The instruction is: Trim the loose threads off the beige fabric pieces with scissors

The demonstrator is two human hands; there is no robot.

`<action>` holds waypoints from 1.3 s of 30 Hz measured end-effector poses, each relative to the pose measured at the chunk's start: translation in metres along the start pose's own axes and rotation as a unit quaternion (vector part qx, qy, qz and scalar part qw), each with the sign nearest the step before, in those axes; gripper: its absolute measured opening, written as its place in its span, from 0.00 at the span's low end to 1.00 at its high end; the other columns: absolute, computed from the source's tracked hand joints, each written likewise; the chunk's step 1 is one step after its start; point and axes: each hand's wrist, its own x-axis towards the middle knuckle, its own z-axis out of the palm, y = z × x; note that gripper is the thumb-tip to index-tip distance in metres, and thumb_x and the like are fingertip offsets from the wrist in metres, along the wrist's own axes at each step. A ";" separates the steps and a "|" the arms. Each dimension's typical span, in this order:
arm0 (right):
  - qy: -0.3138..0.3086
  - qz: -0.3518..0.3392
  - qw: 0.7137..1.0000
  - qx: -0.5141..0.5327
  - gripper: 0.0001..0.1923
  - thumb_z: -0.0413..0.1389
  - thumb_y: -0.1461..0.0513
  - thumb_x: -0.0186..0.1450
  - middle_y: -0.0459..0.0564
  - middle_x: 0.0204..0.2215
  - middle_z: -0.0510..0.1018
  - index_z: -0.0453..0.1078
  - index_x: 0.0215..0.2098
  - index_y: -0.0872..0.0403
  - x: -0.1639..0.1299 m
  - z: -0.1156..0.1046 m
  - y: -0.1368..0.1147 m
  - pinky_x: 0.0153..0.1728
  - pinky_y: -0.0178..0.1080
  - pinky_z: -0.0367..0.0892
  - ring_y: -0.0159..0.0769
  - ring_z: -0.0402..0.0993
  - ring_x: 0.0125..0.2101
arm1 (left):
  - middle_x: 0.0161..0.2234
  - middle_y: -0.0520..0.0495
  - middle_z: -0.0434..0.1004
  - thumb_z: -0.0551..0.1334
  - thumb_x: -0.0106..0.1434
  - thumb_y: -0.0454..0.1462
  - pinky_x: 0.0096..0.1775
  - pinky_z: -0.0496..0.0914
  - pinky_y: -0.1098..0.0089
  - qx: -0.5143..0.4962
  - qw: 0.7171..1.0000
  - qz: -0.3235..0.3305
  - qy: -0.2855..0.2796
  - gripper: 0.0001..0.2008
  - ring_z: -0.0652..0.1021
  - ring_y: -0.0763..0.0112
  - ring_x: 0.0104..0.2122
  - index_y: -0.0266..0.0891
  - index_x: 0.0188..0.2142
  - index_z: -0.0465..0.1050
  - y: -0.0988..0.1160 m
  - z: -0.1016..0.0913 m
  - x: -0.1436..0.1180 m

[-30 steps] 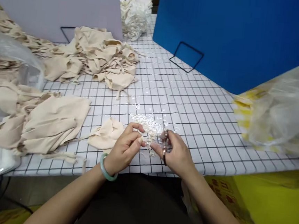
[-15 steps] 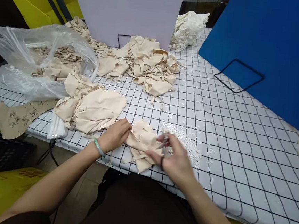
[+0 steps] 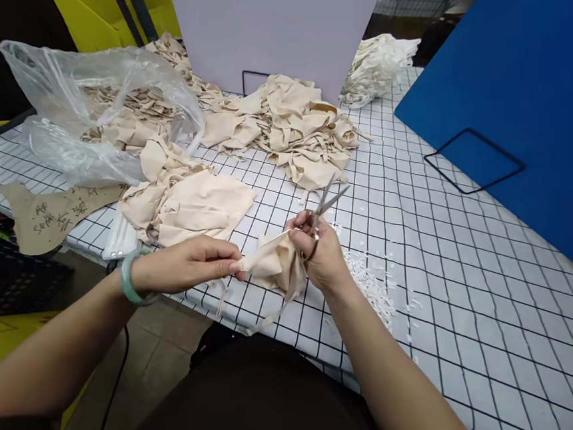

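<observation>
On a grid-patterned tablecloth point(image 3: 462, 270) heaped with beige fabric pieces point(image 3: 284, 124) beside a clear plastic bag point(image 3: 95, 111), a beige cloth piece point(image 3: 275, 264), flat on the table half a second earlier, is now lifted clear. The left hand point(image 3: 189, 267) pinches its corner; the right hand point(image 3: 318, 248) grips cloth and scissors point(image 3: 329, 198), blades parted, beside white trimmings point(image 3: 373, 286).
</observation>
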 end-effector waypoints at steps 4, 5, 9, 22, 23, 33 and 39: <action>-0.040 0.034 0.999 -0.005 0.17 0.61 0.57 0.51 0.43 0.28 0.71 0.59 0.34 0.49 0.000 0.039 0.011 0.26 0.37 0.66 0.32 0.67 0.25 | 0.44 0.38 0.72 0.56 0.72 0.43 0.47 0.74 0.60 -0.044 0.980 0.144 0.130 0.16 0.75 0.59 0.45 0.39 0.33 0.79 0.008 0.021 0.010; -0.055 0.046 0.997 -0.007 0.16 0.61 0.56 0.52 0.42 0.26 0.70 0.60 0.35 0.49 -0.003 0.047 0.014 0.26 0.37 0.67 0.33 0.67 0.25 | 0.45 0.37 0.72 0.56 0.72 0.43 0.47 0.74 0.59 -0.071 0.970 0.159 0.169 0.16 0.75 0.58 0.45 0.39 0.33 0.78 0.007 0.029 0.016; -0.057 0.056 0.997 -0.016 0.17 0.61 0.51 0.56 0.42 0.24 0.69 0.61 0.35 0.49 -0.014 0.046 0.017 0.26 0.38 0.67 0.34 0.67 0.25 | 0.36 0.42 0.70 0.55 0.72 0.44 0.33 0.74 0.65 -0.222 0.921 0.142 0.286 0.16 0.74 0.68 0.31 0.38 0.33 0.75 0.001 0.062 0.041; 0.018 -0.125 0.856 -0.501 0.20 0.66 0.45 0.57 0.46 0.24 0.75 0.68 0.26 0.51 -0.089 -0.048 -0.026 0.38 0.45 0.63 0.40 0.67 0.31 | 0.37 0.41 0.68 0.51 0.74 0.34 0.47 0.69 0.61 -0.093 0.926 0.186 0.315 0.14 0.68 0.60 0.49 0.37 0.35 0.73 0.006 0.113 0.076; 0.021 -0.130 0.853 -0.505 0.21 0.66 0.45 0.57 0.45 0.22 0.74 0.67 0.24 0.51 -0.090 -0.050 -0.025 0.37 0.44 0.62 0.38 0.66 0.29 | 0.37 0.41 0.68 0.51 0.73 0.34 0.47 0.69 0.61 -0.077 0.929 0.190 0.308 0.14 0.68 0.60 0.49 0.37 0.35 0.72 0.006 0.114 0.077; 0.017 -0.130 0.855 -0.502 0.22 0.65 0.45 0.58 0.43 0.17 0.72 0.67 0.21 0.51 -0.092 -0.057 -0.023 0.37 0.44 0.60 0.34 0.65 0.24 | 0.39 0.43 0.65 0.50 0.73 0.31 0.46 0.68 0.61 -0.027 0.933 0.222 0.282 0.12 0.68 0.61 0.48 0.38 0.38 0.70 0.006 0.116 0.080; 0.011 -0.126 0.854 -0.505 0.23 0.64 0.45 0.59 0.42 0.15 0.70 0.67 0.21 0.52 -0.092 -0.056 -0.024 0.37 0.43 0.60 0.33 0.64 0.23 | 0.39 0.43 0.66 0.50 0.72 0.30 0.48 0.68 0.60 -0.025 0.932 0.232 0.277 0.11 0.68 0.61 0.48 0.38 0.38 0.70 0.006 0.118 0.080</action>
